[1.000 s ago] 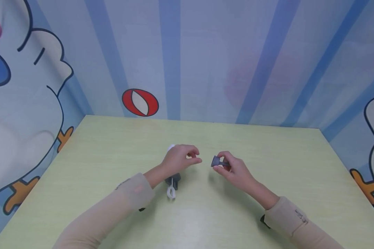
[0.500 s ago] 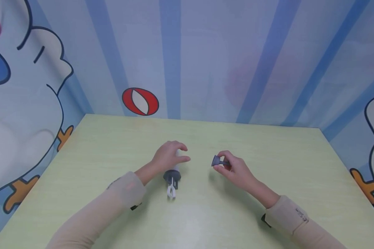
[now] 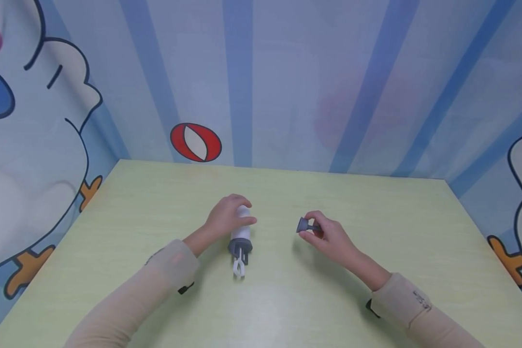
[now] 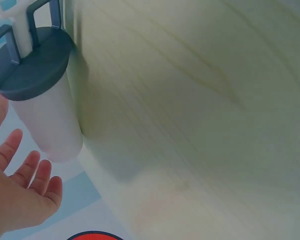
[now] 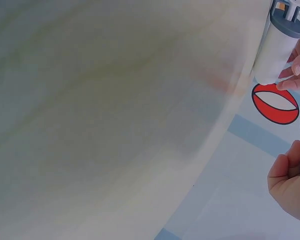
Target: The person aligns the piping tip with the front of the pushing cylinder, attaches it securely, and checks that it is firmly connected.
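Observation:
A white cylinder-shaped container (image 3: 242, 233) lies on the table with its dark grey lid (image 3: 240, 245) towards me. Dark upright bars stand on the lid in the left wrist view, around a white two-pronged piece (image 3: 239, 268). My left hand (image 3: 226, 217) is over the container's far end, fingers loosely bent and spread; in the left wrist view they are beside its white body (image 4: 50, 120), not wrapped round it. My right hand (image 3: 332, 241) pinches a small dark grey piece (image 3: 302, 225) with a flared end and a thin stem. The stem's end is hidden by the fingers.
The pale green table (image 3: 374, 217) stretches back to a blue striped backdrop (image 3: 282, 87) with a red and white oval (image 3: 195, 142) printed on it. Cartoon figures cover the side walls.
My left hand has moved left and slightly away, off the space near the right hand, uncovering more of the container. The right hand stays nearly still with the grey piece.

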`<state>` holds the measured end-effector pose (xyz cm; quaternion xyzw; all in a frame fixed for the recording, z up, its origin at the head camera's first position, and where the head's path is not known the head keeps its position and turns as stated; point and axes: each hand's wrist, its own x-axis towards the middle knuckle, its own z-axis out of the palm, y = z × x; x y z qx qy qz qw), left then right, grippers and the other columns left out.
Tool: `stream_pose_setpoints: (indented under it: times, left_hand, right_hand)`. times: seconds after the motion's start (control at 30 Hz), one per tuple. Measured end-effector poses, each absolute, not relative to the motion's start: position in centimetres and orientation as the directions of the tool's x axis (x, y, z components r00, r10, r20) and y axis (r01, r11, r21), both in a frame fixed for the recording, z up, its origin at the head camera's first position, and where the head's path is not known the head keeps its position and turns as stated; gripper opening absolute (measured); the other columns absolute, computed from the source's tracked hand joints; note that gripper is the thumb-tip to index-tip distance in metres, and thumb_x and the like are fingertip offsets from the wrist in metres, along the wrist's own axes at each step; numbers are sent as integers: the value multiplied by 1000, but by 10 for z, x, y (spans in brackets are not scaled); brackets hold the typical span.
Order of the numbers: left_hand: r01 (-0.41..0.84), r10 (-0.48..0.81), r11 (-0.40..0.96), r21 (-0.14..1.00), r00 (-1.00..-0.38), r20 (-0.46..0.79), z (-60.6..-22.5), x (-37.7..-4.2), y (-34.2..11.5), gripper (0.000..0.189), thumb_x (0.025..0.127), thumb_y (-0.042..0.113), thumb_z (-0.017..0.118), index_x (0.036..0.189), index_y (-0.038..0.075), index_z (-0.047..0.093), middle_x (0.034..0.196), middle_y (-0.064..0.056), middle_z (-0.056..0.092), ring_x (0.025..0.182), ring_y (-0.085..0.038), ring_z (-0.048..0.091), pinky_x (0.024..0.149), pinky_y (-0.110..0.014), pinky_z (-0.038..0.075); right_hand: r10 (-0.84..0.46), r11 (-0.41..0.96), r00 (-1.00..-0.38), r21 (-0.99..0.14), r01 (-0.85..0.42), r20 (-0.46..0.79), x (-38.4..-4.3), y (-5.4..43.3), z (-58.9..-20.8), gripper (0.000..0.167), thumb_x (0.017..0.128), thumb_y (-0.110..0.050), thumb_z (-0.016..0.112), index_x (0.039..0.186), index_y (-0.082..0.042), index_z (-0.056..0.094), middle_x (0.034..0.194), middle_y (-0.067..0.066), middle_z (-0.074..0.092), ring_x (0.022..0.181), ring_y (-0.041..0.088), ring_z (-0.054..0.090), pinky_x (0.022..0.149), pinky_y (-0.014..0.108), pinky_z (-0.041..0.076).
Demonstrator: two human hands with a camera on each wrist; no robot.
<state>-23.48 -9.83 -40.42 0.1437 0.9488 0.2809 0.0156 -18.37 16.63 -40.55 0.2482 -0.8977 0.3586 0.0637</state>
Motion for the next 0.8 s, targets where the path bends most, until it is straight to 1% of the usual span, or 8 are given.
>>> stream_pose_setpoints:
  times: [0.1,0.23,0.3,0.6,0.8]
  left_hand:
    - [217,246,808,548,-969,20,-405,-235,-99,49,74,35,69,114,11,58,122,-9,51,114,-25,46,93,-38,40]
    - [139,190,802,581,-981,-28,-407,-235,-99,60,74,36,69,125,12,48,129,-10,46,116,-25,44,93,-39,40]
    - [112,171,794,598,-984,-42,-408,-235,-99,64,74,37,69,128,12,44,131,-11,44,117,-26,43,93,-40,41]
    - [20,116,777,629,-987,-112,-412,-233,-96,73,72,40,69,133,13,37,133,-14,38,113,-29,44,87,-41,44]
    - [11,117,785,619,-985,-131,-414,-231,-95,77,72,40,69,135,14,34,133,-17,37,110,-31,46,85,-42,45]
  right_hand:
    - [-401,613,-864,-612,-499,303,-183,167,-405,29,81,-21,63,104,-9,51,59,-4,38,51,6,32,48,20,30]
    - [-398,615,-867,-614,-495,300,-184,168,-406,29,81,-22,63,104,-9,51,60,-4,39,51,6,32,48,20,30]
    - [-395,618,-872,-618,-486,291,-184,168,-406,29,81,-22,63,104,-9,51,61,-3,39,52,7,33,48,21,30]
    - [-391,634,-879,-612,-473,274,-184,169,-405,29,81,-22,63,104,-10,51,61,-3,40,52,8,34,49,20,31]
    - [-389,632,-881,-617,-468,270,-184,169,-405,29,82,-23,62,105,-10,51,61,-4,40,52,8,34,49,20,31]
